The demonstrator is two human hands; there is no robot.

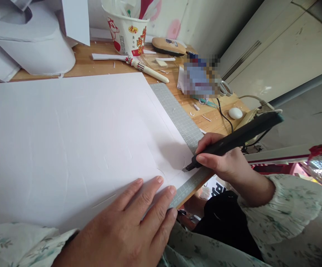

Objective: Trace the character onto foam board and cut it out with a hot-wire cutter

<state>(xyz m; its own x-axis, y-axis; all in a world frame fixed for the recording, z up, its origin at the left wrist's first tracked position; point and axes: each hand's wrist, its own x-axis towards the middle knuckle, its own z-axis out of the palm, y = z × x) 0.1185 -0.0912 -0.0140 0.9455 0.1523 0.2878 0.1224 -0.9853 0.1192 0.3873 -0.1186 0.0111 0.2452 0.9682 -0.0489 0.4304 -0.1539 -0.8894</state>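
In the head view, a black tool point(244, 134) is gripped between thumb and fingers of the right hand point(229, 163), its tip held at the right end of a white sheet point(94, 122). The sheet is laid over a grey cutting mat point(177, 115). The left hand point(133, 222) is spread palm-down on the sheet; nothing is gripped. Slippage could be caused by slackened left-hand pressure; the fingertips could be struck if the tip strayed left. Rightward travel is limited by the nearby sheet and table point(87, 65) edges; room is offered leftward across the sheet.
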